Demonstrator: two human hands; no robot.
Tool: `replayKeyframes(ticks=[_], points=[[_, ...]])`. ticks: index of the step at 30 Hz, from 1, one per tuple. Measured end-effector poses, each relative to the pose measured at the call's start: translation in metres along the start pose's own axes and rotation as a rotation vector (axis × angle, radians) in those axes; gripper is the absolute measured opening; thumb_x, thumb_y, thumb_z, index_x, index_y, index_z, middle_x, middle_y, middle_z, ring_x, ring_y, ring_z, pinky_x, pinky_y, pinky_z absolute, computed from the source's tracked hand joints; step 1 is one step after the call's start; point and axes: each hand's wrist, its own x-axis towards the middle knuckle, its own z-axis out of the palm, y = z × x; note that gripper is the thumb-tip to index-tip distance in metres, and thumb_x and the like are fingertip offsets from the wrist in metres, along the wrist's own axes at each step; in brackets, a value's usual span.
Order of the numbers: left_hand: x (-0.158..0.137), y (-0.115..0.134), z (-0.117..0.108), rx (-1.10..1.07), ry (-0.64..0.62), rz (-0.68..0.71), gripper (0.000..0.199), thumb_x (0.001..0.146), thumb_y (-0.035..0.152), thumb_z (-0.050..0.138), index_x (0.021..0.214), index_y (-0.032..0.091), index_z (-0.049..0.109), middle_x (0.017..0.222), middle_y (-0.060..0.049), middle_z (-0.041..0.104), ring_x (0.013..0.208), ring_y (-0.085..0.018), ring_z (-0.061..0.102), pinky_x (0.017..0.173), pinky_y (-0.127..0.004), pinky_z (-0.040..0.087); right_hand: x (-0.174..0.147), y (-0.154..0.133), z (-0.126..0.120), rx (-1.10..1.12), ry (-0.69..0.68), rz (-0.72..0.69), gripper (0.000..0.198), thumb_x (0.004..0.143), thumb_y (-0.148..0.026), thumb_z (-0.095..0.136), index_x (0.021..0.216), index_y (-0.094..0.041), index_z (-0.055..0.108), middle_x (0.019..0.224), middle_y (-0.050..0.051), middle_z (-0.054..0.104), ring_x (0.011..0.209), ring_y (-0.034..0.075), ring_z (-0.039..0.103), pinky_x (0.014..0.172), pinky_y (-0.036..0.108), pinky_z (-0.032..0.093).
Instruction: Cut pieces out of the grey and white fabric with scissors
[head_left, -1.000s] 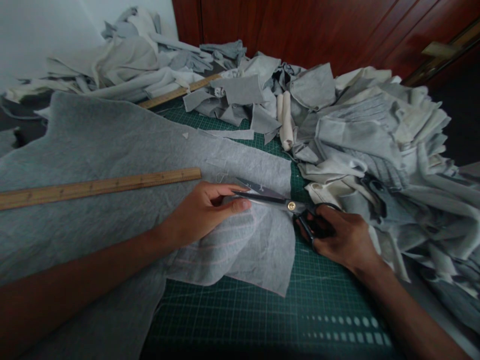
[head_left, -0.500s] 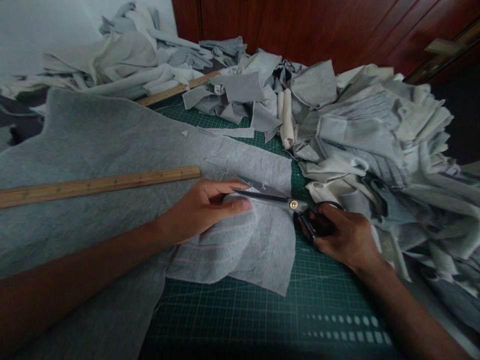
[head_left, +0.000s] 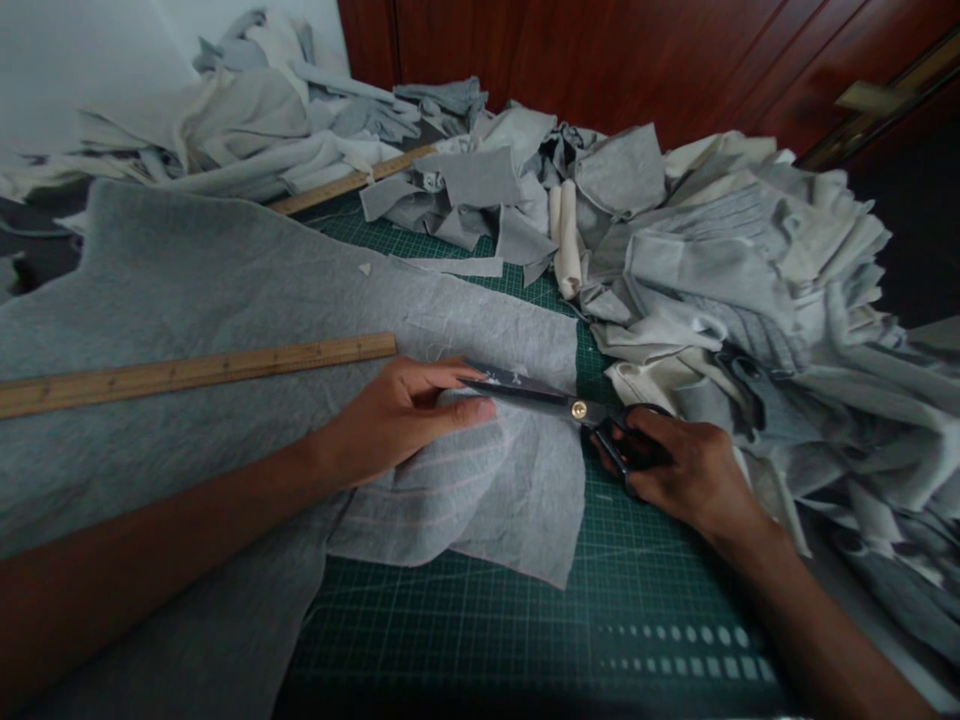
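Right hand (head_left: 679,465): closed round the black handles of the scissors (head_left: 525,392); how each finger sits in the loops is partly hidden.
Left hand (head_left: 405,415): thumb and forefinger drawn close together, pinching a fold of the grey cloth (head_left: 210,270) at the points of the scissors.
Scissors: between the two hands, points toward the left hand, blades almost together, brass pivot near the cloth's right edge.
Grey cloth: spread under the blades and reaching far to the left of the scissors.
Folded flap (head_left: 435,490): part of the cloth, turned over on the near side of the scissors, marked with thin pinkish lines.
Wooden ruler (head_left: 247,366): flat on the cloth, left of the scissors.
Second ruler (head_left: 352,183): well beyond the scissors, toward the left.
Narrow strip (head_left: 461,266): just beyond the scissors, along the cloth's far edge.
Cutting mat (head_left: 465,620): green and gridded, beneath the scissors, with pale dots and squares printed on its near part.
Fabric pile (head_left: 712,250): grey and cream, beyond and right of the scissors.
Door (head_left: 585,60): reddish-brown, behind everything, far beyond the scissors.
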Motion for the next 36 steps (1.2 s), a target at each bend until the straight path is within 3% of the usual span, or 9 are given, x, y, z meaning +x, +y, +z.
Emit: replayKeyframes(ticks=[11,17,28,36], points=[[-0.001,0.001,-0.001,-0.004,-0.015,-0.074,0.033,0.078,0.039,0.076,0.102,0.016,0.079,0.071,0.000,0.069,0.052,-0.011,0.054,0.043,-0.018,0.036,-0.004,0.006,0.009,-0.057,0.056,-0.055,0.011,0.072,-0.016,0.055,0.083,-0.021,0.056,0.060,-0.005,0.057,0.046,0.011,0.053,0.047,0.022,0.037],[0.001,-0.007,-0.002,-0.048,-0.001,-0.066,0.030,0.076,0.039,0.077,0.097,0.018,0.079,0.080,-0.001,0.071,0.061,-0.012,0.062,0.050,-0.018,0.046,-0.009,0.009,0.020,0.079,0.022,-0.003,0.014,0.075,-0.013,0.064,0.082,-0.021,0.054,0.061,-0.006,0.057,0.044,0.007,0.049,0.044,0.019,0.034],[0.002,-0.004,0.000,-0.097,0.031,-0.062,0.022,0.076,0.037,0.075,0.082,0.016,0.078,0.089,-0.003,0.072,0.081,-0.016,0.068,0.056,-0.017,0.048,-0.009,0.010,0.016,0.071,0.001,-0.008,0.014,0.075,-0.012,0.062,0.079,-0.021,0.053,0.059,-0.007,0.054,0.045,0.007,0.049,0.045,0.019,0.034],[0.002,-0.006,-0.001,-0.110,0.023,-0.048,0.021,0.078,0.036,0.073,0.071,0.016,0.076,0.068,0.001,0.063,0.059,-0.009,0.055,0.047,-0.015,0.038,-0.007,0.008,0.011,0.030,0.018,-0.038,0.013,0.073,-0.011,0.055,0.081,-0.021,0.056,0.059,-0.007,0.056,0.045,0.007,0.052,0.046,0.019,0.035]])
